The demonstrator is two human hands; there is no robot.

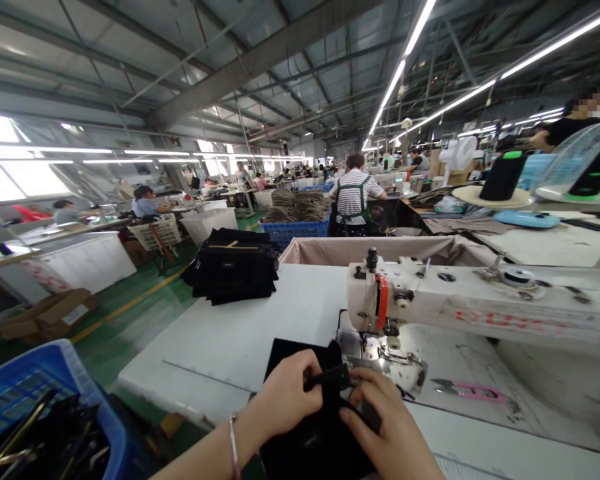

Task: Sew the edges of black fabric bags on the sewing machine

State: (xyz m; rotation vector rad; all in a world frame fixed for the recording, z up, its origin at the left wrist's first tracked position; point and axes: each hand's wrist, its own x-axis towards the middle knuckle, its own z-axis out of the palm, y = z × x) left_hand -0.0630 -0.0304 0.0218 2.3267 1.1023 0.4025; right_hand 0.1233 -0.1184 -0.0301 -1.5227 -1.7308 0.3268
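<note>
Left hand: my left hand (287, 393) is curled with thumb and fingers pinching a folded edge of the black fabric piece (313, 400), closed tight on it.
Right hand: my right hand (385, 427) lies just across from the left pinch, fingertips pressing the same cloth flat; it grips the fabric too, thumb on top.
Fabric: the piece lies on the white sewing table (260, 333), its far edge just short of the needle area, most of it under and between my two grips.
Machine: the sewing machine (430, 293) stands just beyond my fingertips, its presser foot (380, 350) close ahead of the pinched edge.
Doing it well: I judge the fold should stay even between both pinches, the edge squared to the foot, and fingertips kept to the near side of the needle.
Nearby: pink thread snips (467, 390) lie off to the right of my right hand; a stack of black pieces (233, 263) sits well beyond my left.
</note>
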